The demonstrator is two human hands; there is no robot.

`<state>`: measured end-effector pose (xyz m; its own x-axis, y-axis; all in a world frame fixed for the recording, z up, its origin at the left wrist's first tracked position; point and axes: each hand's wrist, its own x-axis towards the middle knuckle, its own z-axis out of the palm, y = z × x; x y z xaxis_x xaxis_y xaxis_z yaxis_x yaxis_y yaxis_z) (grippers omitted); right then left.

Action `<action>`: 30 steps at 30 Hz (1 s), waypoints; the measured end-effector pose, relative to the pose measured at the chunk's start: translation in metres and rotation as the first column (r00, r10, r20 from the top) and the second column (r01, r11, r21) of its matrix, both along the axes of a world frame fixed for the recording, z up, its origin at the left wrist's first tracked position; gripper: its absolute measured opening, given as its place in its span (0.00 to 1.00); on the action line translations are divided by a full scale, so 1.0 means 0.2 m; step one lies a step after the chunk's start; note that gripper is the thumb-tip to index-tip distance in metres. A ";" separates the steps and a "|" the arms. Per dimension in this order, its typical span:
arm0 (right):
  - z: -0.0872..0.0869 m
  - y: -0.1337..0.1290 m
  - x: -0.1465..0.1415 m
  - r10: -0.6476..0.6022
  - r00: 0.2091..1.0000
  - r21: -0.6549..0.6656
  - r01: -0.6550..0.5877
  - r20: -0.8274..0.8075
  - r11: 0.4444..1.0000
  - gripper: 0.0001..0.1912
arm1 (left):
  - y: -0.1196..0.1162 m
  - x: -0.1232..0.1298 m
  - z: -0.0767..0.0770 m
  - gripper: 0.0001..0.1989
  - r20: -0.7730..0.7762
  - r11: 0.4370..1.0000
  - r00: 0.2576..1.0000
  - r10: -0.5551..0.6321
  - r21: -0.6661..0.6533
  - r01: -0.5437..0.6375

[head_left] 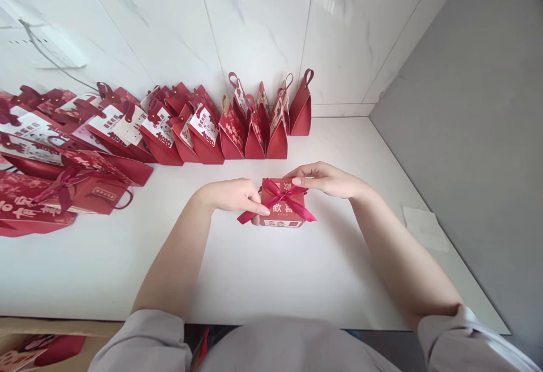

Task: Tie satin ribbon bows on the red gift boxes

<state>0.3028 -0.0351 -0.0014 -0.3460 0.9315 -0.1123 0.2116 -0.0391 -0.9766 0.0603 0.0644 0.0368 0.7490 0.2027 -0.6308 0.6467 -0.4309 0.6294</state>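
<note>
A small red gift box (283,216) with white and pale lettering sits on the white table in front of me. A dark pink ribbon (302,211) is tied in a bow across its top, its tails hanging to both sides. My left hand (237,195) grips the box's left side, thumb on the front near the ribbon tail. At the far right corner my right hand (324,180) holds the box, with its thumb on top and its other fingers behind, partly hidden. Both hands are closed on the box.
Several red gift boxes with loop handles (207,129) stand in rows along the tiled wall (263,27). More boxes (95,191) crowd the table's left side. A white paper (425,228) lies on the right. A cardboard carton (99,332) holding red items is below the front edge.
</note>
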 end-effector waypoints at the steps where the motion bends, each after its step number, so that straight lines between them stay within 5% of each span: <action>1: 0.00 0.00 0.00 -0.018 1.000 0.002 0.018 -0.006 1.000 0.16 | 0.00 0.00 0.00 0.19 -0.001 1.000 1.000 0.001 0.003 -0.001; 10: -0.03 0.02 0.02 -0.080 0.995 0.073 0.076 0.058 0.994 0.21 | 0.00 0.01 -0.01 0.21 0.024 0.999 1.000 0.009 -0.040 -0.008; 16: -0.01 0.01 0.01 0.033 0.999 0.044 -0.035 0.033 0.998 0.19 | 0.00 0.00 -0.02 0.21 0.028 0.999 1.000 0.007 -0.041 -0.005; 23: -0.03 0.02 0.00 -0.079 0.996 0.092 0.076 0.033 0.993 0.19 | 0.00 0.00 -0.01 0.19 0.046 0.997 0.999 0.012 -0.076 -0.008; 28: -0.04 0.02 0.00 -0.053 0.998 0.041 0.052 0.019 0.998 0.18 | 0.01 -0.05 0.04 0.18 -0.014 0.998 0.998 -0.055 -0.012 0.055; 30: -0.03 0.02 0.00 -0.099 0.994 0.055 0.096 0.049 0.994 0.19 | 0.01 -0.07 0.06 0.19 0.053 0.998 0.998 0.030 0.053 -0.033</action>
<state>0.3037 -0.0321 -0.0079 -0.2486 0.9655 -0.0776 0.2590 -0.0109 -0.9658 0.0468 0.0670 0.0490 0.7732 0.2596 -0.5786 0.6275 -0.4453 0.6388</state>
